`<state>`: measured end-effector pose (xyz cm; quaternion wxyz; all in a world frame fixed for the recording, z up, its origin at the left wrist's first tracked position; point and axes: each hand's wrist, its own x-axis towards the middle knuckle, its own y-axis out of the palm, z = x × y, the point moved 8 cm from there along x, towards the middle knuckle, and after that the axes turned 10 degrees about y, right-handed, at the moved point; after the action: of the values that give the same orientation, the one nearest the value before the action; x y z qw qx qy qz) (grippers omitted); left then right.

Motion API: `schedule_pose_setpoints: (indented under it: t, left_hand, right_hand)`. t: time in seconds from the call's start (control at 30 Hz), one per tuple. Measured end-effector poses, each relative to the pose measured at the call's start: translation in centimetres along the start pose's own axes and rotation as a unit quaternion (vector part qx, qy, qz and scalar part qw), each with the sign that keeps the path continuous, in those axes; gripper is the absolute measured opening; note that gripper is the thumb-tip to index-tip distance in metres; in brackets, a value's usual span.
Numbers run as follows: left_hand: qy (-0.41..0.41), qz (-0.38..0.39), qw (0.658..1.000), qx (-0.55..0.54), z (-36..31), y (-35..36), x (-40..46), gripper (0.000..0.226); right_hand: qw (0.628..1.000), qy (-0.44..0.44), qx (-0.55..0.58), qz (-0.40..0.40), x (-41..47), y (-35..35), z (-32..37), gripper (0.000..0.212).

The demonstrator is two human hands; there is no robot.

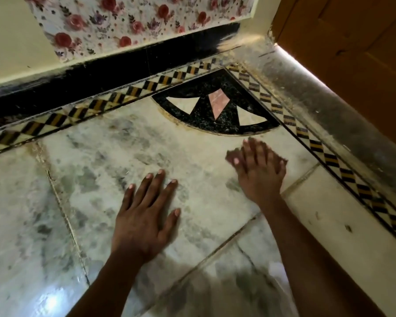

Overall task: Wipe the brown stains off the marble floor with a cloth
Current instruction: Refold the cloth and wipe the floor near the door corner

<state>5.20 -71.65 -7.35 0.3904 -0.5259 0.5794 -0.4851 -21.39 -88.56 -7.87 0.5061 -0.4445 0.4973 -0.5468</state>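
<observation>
Left hand [144, 216]: flat on the marble floor [96, 156], fingers spread.
Right hand [258, 172]: blurry, fingers straight and together, pressing the cloth [232, 155].
Cloth: mostly hidden, near the black inlay [204, 110].
Stains: hard to make out.

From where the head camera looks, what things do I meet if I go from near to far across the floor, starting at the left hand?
left hand flat on the marble floor → right hand on a brownish cloth → black corner inlay → checkered border strip → black skirting → floral covering
</observation>
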Motion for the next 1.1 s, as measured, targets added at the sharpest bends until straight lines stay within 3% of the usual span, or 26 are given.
schedule_pose_setpoints:
  t: [0.07, 0.1, 0.2, 0.3, 0.37, 0.43, 0.5, 0.57, 0.7, 0.77, 0.83, 0.9, 0.97, 1.03, 1.1]
  left_hand:
    - [0.000, -0.018, 1.000, -0.008, 0.0, 0.0, 0.1, 0.069]
    - [-0.003, -0.023, 1.000, -0.008, 0.1, 0.0, -0.1, 0.069]
    - [-0.003, -0.015, 1.000, -0.001, -0.1, -0.1, 0.0, 0.069]
    - [-0.008, -0.009, 1.000, -0.004, 0.0, -0.4, 0.2, 0.069]
    - [-0.010, -0.009, 1.000, -0.007, -0.1, -0.4, 0.2, 0.069]
    - [-0.006, -0.006, 1.000, -0.006, -0.1, -0.2, 0.1, 0.069]
    - [-0.006, -0.009, 1.000, 0.001, 0.0, -0.1, 0.0, 0.069]
    - [-0.005, -0.011, 1.000, 0.000, 0.0, 0.0, 0.0, 0.070]
    - [-0.009, -0.010, 1.000, 0.005, 0.1, -0.1, 0.2, 0.070]
    - [-0.008, 0.001, 1.000, 0.005, 0.1, -0.1, 0.2, 0.070]
    - [-0.008, 0.010, 1.000, 0.004, 0.0, -0.1, 0.1, 0.070]
    - [-0.008, 0.007, 1.000, -0.002, 0.0, -0.1, 0.2, 0.070]
    - [-0.009, 0.002, 1.000, -0.007, 0.1, -0.1, 0.2, 0.070]
    - [-0.009, 0.002, 1.000, -0.004, 0.2, 0.1, 0.1, 0.070]
    - [-0.009, -0.006, 1.000, -0.001, 0.1, -0.1, 0.1, 0.070]
  right_hand:
    - [0.996, 0.059, 0.047, 0.052, 4.6, 0.6, 3.1, 0.067]
    - [0.995, 0.046, 0.051, 0.074, 5.8, 1.1, 5.8, 0.067]
    - [0.989, -0.108, 0.014, 0.096, 3.5, 1.5, 11.8, 0.068]
    - [0.967, -0.250, -0.017, 0.042, -3.8, 1.0, 10.0, 0.067]
    - [0.977, -0.210, -0.019, 0.032, -3.0, 0.5, 6.4, 0.067]
    - [0.996, -0.078, 0.005, 0.035, 2.1, 0.1, 4.3, 0.070]
    - [0.996, 0.059, 0.045, 0.055, 7.8, 0.0, 5.4, 0.076]
    - [0.992, 0.082, 0.062, 0.079, 11.7, 0.3, 9.9, 0.079]
    - [0.981, -0.155, 0.003, 0.114, 9.6, 2.0, 20.3, 0.075]
    - [0.961, -0.255, -0.008, 0.112, 4.8, 1.8, 19.9, 0.072]
    - [0.954, -0.281, 0.009, 0.103, 1.4, 1.3, 15.8, 0.068]
    - [0.971, -0.230, 0.019, 0.067, 0.6, 0.7, 10.7, 0.067]
    - [0.994, -0.100, 0.029, 0.020, 2.7, 0.3, 8.2, 0.066]
    - [0.996, 0.063, 0.066, 0.004, 6.4, -0.1, 8.9, 0.067]
    - [0.987, 0.118, 0.090, 0.054, 11.1, 0.4, 12.9, 0.071]
